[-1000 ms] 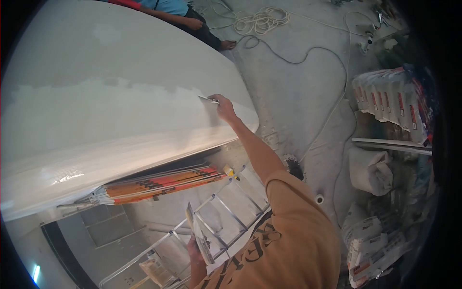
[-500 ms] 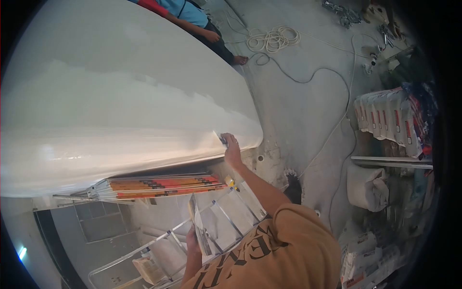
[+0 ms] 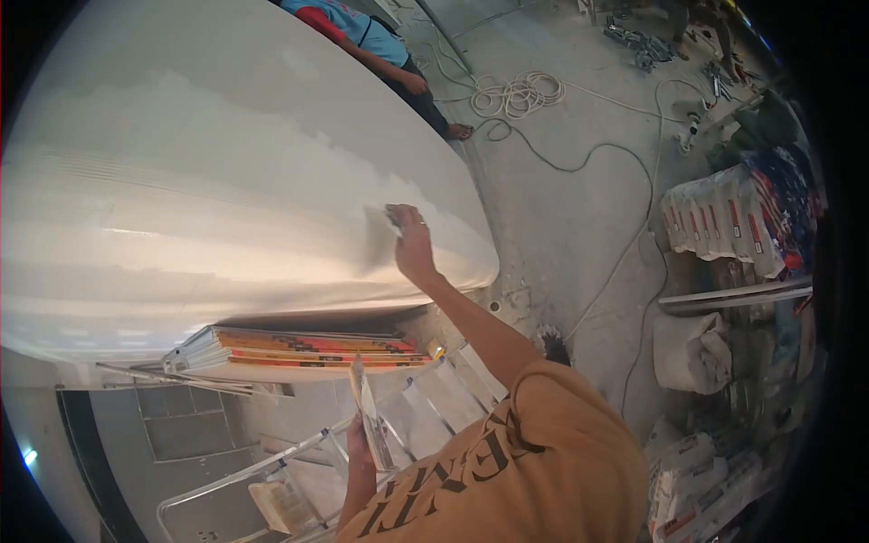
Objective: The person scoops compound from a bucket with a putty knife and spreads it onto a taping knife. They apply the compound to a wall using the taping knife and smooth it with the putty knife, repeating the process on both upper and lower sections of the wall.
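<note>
A broad white wall [image 3: 226, 181] with uneven, paler coated patches takes up the upper left. My right hand [image 3: 415, 252] is closed around a putty knife [image 3: 393, 218], its blade at the wall surface and blurred by motion. Lower down, in front of my brown shirt, my left hand [image 3: 358, 452] grips a long, flat plastering blade [image 3: 368, 407] smeared with pale material. That flat tool is tilted nearly on edge, and the fingers behind it are partly hidden.
Below the wall are stacked orange-edged boards [image 3: 317, 351] and a metal ladder [image 3: 412, 389]. Another person [image 3: 380, 50] is by the wall's far edge. Coiled cable [image 3: 520, 95] lies on the floor [image 3: 579, 208]; filled bags [image 3: 724, 222] are stacked at right.
My right hand has moved up and slightly left across the wall with the putty knife. The flat tool in my left hand has turned more edge-on. The view has shifted slightly.
</note>
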Motion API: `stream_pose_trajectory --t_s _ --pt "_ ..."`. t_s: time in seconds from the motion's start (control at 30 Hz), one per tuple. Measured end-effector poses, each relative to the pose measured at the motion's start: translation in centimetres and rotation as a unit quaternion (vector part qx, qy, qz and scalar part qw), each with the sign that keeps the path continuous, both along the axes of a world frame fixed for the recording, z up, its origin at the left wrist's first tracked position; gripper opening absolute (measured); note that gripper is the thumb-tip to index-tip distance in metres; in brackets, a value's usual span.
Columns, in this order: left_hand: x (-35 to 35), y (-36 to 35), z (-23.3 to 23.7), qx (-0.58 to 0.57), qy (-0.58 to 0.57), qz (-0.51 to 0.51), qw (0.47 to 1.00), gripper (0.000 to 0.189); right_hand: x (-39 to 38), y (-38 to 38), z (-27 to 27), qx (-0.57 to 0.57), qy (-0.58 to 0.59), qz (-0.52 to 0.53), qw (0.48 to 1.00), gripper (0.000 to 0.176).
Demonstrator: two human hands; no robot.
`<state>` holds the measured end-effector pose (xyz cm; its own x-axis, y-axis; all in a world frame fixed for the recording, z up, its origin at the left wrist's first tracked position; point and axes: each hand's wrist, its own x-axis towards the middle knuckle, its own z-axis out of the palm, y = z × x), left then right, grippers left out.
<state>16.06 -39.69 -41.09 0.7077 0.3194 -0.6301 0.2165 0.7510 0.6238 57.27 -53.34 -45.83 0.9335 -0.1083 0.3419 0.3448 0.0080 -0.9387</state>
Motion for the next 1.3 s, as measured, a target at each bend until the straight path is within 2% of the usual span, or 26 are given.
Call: stream_pose_trajectory --t_s 0.03,0.13,0.2,0.3,0.37,0.4,0.5,0.57,0.7,0.77,0.9,0.97,1.07,1.1,1.17,1.23,1.27,1.3 --pt "-0.2 0.2 0.0 -0.003 -0.004 0.006 1.0 0.033 -1.0 1.3 0.6 -0.112 0.025 -0.009 0.993 0.06" --pt "-0.4 0.3 0.1 -0.004 -0.018 0.011 1.0 0.033 -5.0 2.9 2.2 -0.095 0.021 -0.068 0.993 0.056" --pt "-0.7 0.4 0.1 -0.003 -0.024 0.012 1.0 0.033 -6.9 1.6 2.4 -0.079 0.064 0.005 0.995 0.055" --pt "-0.6 0.8 -0.3 -0.012 -0.057 -0.002 0.998 0.034 -2.5 0.2 -0.6 -0.035 0.048 0.042 0.997 0.053" --pt "-1.2 0.9 -0.3 -0.004 -0.061 -0.02 0.998 0.035 4.3 -1.4 -1.4 -0.049 0.079 0.047 0.995 0.051" --pt "-1.3 0.5 0.1 -0.004 -0.064 -0.016 0.998 0.035 7.6 -0.9 -2.2 -0.057 0.032 -0.011 0.998 0.05" --pt "-1.3 -0.7 0.4 0.0 -0.048 -0.007 0.999 0.034 13.0 -0.2 -3.9 -0.012 -0.025 0.062 0.998 0.053" --pt "-2.7 -0.4 -0.3 0.023 0.005 -0.015 1.0 0.032 12.7 -0.3 -3.1 -0.063 0.113 0.18 0.975 0.055" --pt "-4.1 -1.6 -0.4 0.012 0.007 0.022 1.0 0.029 6.1 -1.7 -0.8 -0.089 0.104 0.176 0.975 0.052" --pt "-4.4 -2.4 -0.3 0.042 0.038 0.076 0.996 0.03 2.3 -1.6 -0.1 -0.008 0.064 0.159 0.985 0.052" --pt "-4.0 -1.6 -1.0 0.032 0.031 0.059 0.997 0.029 -3.3 -1.5 1.3 0.008 -0.026 0.091 0.995 0.057" --pt "-3.6 -0.9 -1.5 0.037 0.022 0.042 0.998 0.028 -6.3 -1.0 0.2 0.011 -0.018 0.145 0.989 0.055" --pt "-2.2 0.0 -1.6 0.056 0.022 0.048 0.997 0.027 -11.4 -3.3 0.3 0.003 0.063 0.256 0.965 0.048" --pt "-2.1 0.3 -1.7 0.048 0.026 0.05 0.997 0.027 -13.3 -3.8 -1.2 -0.004 0.069 0.258 0.964 0.048" --pt "-2.2 1.4 -2.1 0.007 -0.012 0.033 0.999 0.03 -17.0 -4.9 -6.0 0.053 0.131 0.224 0.964 0.04" --pt "-3.4 2.6 -3.0 0.0 -0.016 0.048 0.999 0.032 -20.6 -6.6 -12.5 0.163 0.322 0.275 0.891 0.041" --pt "-4.5 2.8 -3.4 0.002 -0.024 0.065 0.998 0.034 -22.3 -7.9 -12.7 0.135 0.38 0.238 0.884 0.041" --pt "-5.5 2.8 -3.2 0.017 -0.028 0.048 0.998 0.036 -23.5 -9.3 -14.6 0.03 0.358 0.272 0.893 0.042"
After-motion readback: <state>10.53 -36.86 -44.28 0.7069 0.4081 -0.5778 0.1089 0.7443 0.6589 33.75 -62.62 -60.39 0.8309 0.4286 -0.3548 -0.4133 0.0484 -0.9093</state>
